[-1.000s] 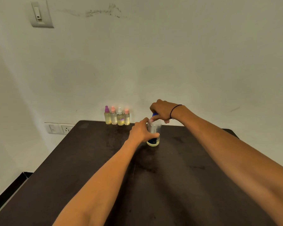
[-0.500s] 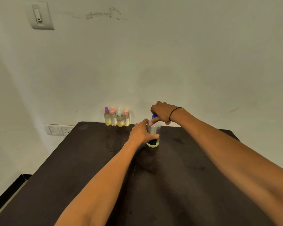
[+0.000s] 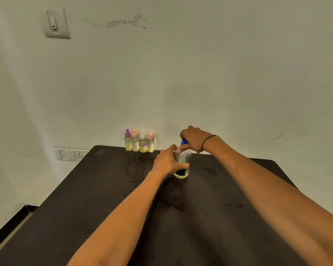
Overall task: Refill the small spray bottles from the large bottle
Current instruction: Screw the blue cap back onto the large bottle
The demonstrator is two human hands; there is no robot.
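Nothing much moves: left hand (image 3: 168, 161) still holds the large bottle (image 3: 182, 164) on the table (image 3: 104, 189), right hand (image 3: 193, 139) pinches its blue cap (image 3: 184, 142). Small bottles (image 3: 139, 141) stand behind-left. Twist slowly, bottle upright.

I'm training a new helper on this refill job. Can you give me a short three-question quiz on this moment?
1. True or false: the large bottle lies on its side.
2. How many small spray bottles stand by the wall?
3. Which of the hands is on the blue cap? A) left hand B) right hand

Key: 1 false, it stands upright on the table; 2 four; 3 B.
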